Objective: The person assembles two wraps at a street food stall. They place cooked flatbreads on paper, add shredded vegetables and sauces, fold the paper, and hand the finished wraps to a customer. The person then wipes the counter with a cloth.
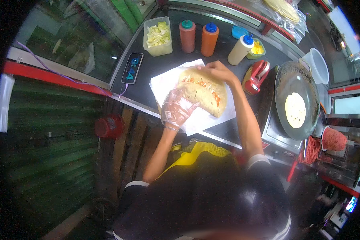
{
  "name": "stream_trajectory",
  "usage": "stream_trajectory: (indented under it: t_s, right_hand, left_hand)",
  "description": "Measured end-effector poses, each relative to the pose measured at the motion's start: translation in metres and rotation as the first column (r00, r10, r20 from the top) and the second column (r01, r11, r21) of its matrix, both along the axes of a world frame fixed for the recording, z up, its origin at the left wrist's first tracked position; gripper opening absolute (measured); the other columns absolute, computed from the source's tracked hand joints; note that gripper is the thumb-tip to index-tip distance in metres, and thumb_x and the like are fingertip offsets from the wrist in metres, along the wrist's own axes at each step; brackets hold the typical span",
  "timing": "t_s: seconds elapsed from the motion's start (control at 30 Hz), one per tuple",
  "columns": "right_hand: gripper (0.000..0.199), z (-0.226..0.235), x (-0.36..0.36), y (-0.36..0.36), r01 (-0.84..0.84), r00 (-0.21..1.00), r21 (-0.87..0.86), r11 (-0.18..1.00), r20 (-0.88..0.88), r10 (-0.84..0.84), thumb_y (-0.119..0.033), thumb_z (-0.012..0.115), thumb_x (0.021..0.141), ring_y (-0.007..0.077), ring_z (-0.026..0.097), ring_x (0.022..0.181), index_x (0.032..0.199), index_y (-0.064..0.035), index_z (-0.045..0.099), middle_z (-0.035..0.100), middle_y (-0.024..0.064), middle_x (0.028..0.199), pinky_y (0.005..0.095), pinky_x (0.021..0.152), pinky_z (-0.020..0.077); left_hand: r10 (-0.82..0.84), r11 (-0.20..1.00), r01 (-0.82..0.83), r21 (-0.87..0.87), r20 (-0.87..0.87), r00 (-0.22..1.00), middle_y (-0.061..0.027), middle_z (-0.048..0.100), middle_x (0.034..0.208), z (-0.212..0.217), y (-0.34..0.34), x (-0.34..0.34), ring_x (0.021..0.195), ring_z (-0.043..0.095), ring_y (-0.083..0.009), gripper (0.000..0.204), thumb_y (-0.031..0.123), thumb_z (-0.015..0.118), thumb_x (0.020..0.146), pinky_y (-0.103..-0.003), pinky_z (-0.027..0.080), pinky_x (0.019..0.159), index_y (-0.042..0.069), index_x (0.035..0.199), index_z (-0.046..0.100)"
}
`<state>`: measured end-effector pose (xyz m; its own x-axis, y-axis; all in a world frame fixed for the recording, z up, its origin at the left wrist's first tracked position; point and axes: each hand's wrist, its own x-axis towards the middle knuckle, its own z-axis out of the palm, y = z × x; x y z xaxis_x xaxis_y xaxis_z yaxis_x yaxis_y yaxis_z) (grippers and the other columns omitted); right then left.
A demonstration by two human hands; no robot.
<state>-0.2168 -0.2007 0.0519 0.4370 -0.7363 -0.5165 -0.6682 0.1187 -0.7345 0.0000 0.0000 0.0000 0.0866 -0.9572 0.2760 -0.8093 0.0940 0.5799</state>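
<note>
A flatbread (pixel 205 97) lies on white paper sheets (pixel 194 125), its near side folded partly over a strip of orange and white filling (pixel 206 85). My left hand (pixel 177 109), in a clear plastic glove, is closed at the near left edge of the fold, fingers against the bread. My bare right hand (pixel 219 73) reaches round from the right and pinches the far edge. Some of its fingertips are hidden behind the bread.
Behind stand a tub of chopped lettuce (pixel 158 37) and squeeze bottles (pixel 209 39). A phone (pixel 132 69) lies at left. To the right are a red-handled tool (pixel 257 78) and a round griddle (pixel 281 88) with another flatbread (pixel 295 110). A red container (pixel 109 126) sits below left.
</note>
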Motion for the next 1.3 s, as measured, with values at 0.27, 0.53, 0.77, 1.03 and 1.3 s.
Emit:
stream_trajectory:
  t_s: [0.27, 0.53, 0.77, 1.03, 1.3]
  right_hand:
    - [0.027, -0.035, -0.027, 0.032, 0.095, 0.885, -0.295, 0.951, 0.462, 0.055, -0.027, 0.065, 0.114, 0.0124, 0.060, 0.093, 0.115, -0.0007, 0.072, 0.069, 0.0012, 0.097, 0.0338, 0.084, 0.0492]
    - [0.021, 0.009, -0.019, 0.075, 0.095, 0.948, -0.473, 0.876, 0.313, 0.066, -0.022, 0.062, 0.114, 0.0312, 0.075, 0.081, 0.118, -0.0033, 0.070, 0.074, 0.0196, 0.086, 0.0471, 0.078, 0.0555]
    - [0.018, 0.010, -0.002, 0.129, -0.001, 0.979, -0.634, 0.774, 0.155, 0.128, -0.020, 0.061, 0.114, 0.0523, 0.073, 0.088, 0.119, -0.0038, 0.068, 0.076, 0.0277, 0.095, 0.0559, 0.076, 0.0549]
    - [0.015, -0.008, 0.007, 0.144, -0.004, 0.997, -0.611, 0.792, 0.061, 0.052, -0.015, 0.061, 0.113, 0.0525, 0.075, 0.092, 0.123, -0.0047, 0.066, 0.077, 0.0287, 0.101, 0.0574, 0.079, 0.0568]
    - [0.020, 0.010, 0.006, 0.121, 0.267, 0.961, -0.511, 0.817, 0.209, -0.183, -0.018, 0.061, 0.115, 0.0426, 0.080, 0.106, 0.123, -0.0026, 0.071, 0.077, 0.0279, 0.109, 0.0484, 0.091, 0.0586]
  left_hand:
    - [0.173, 0.985, -0.169, -0.042, 0.150, 0.973, -0.0175, 0.066, 0.141, 0.000, 0.006, -0.028, 0.125, 0.068, -0.0396, 0.081, 0.058, 0.094, 0.082, -0.054, 0.057, 0.106, 0.014, 0.145, 0.071]
    - [0.207, 0.977, -0.201, -0.065, 0.094, 0.974, -0.0194, 0.064, 0.144, -0.002, 0.006, -0.038, 0.127, 0.066, -0.0400, 0.082, 0.056, 0.094, 0.081, -0.054, 0.056, 0.106, 0.010, 0.144, 0.070]
    - [0.211, 0.972, -0.221, 0.077, 0.123, 0.970, -0.0262, 0.062, 0.149, -0.013, 0.008, -0.038, 0.132, 0.063, -0.0434, 0.083, 0.054, 0.094, 0.079, -0.056, 0.056, 0.108, 0.003, 0.140, 0.070]
    - [0.071, 0.996, -0.073, -0.055, -0.052, 0.996, -0.0166, 0.071, 0.144, 0.000, 0.022, -0.009, 0.125, 0.071, -0.0356, 0.048, 0.034, 0.092, 0.087, -0.047, 0.057, 0.111, 0.011, 0.127, 0.079]
    - [-0.327, 0.942, 0.331, 0.058, 0.378, 0.866, 0.0046, 0.072, 0.149, 0.008, 0.006, 0.011, 0.142, 0.062, -0.0243, 0.043, 0.027, 0.075, 0.100, -0.058, 0.039, 0.127, 0.028, 0.142, 0.075]
